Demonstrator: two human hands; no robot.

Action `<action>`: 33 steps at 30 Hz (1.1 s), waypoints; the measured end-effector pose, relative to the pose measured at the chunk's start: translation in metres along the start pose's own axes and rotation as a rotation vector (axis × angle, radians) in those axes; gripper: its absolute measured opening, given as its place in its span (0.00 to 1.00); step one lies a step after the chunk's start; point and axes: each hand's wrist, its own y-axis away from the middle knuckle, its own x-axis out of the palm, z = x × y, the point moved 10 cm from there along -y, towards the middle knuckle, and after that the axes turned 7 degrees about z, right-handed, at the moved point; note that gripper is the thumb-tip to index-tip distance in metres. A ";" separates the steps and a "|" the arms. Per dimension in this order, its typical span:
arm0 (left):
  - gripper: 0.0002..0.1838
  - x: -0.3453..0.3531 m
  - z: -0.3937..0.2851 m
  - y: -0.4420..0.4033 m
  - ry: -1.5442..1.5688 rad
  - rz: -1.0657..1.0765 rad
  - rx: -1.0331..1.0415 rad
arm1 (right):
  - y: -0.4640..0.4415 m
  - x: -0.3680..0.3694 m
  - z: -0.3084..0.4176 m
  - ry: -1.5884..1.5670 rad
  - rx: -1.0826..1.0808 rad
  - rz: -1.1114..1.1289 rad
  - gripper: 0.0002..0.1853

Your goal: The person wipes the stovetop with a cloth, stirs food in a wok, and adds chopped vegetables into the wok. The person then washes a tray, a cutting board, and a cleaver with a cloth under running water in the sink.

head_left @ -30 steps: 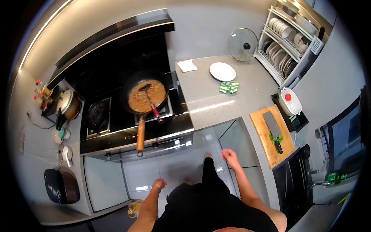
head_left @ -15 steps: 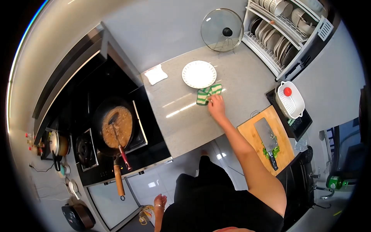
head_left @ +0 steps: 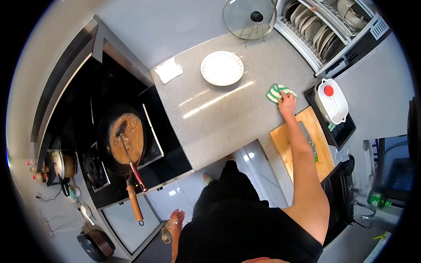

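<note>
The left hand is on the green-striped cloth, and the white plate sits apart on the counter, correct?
Wrong hand: the head view shows the right hand on the green-striped cloth, not the left hand. The white plate does sit apart on the counter.

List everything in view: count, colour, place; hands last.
Striped cloth: 1, green-white, on counter
Dish: 1, white, on counter
Flat item: 1, white, counter near stove
Glass lid: 1, clear, counter's back
Dish rack: 1, white, back right
Basket: 1, white, right
Round item: 1, red, in basket
Cutting board: 1, tan, right
Knife: 1, grey, on cutting board
Wok: 1, black, on stove
Ladle: 1, black and red, in wok
Pot: 1, metallic, left
Bottle: 1, green, right
Rice cooker: 1, brown, lower left
Right hand: 1, bare, on striped cloth
Left hand: 1, bare, lower middle
</note>
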 end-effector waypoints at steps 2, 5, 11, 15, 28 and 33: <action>0.16 -0.015 0.017 -0.010 0.030 -0.016 -0.050 | 0.024 -0.001 0.013 0.005 0.019 -0.016 0.17; 0.17 -0.019 0.025 -0.019 -0.003 -0.022 -0.089 | 0.080 0.006 0.088 -0.081 -0.036 0.124 0.17; 0.12 0.032 -0.009 -0.002 -0.157 0.192 0.081 | 0.227 0.013 0.296 -0.360 -0.616 0.243 0.19; 0.10 0.034 -0.044 0.000 -0.387 0.205 0.393 | 0.263 -0.001 0.375 -0.528 -0.927 0.402 0.17; 0.12 -0.014 0.091 0.000 0.241 -0.033 0.006 | 0.197 0.062 0.442 -0.354 -1.015 0.449 0.16; 0.13 -0.016 0.141 0.057 0.471 -0.204 -0.082 | 0.116 0.114 0.497 -0.317 -0.953 0.375 0.20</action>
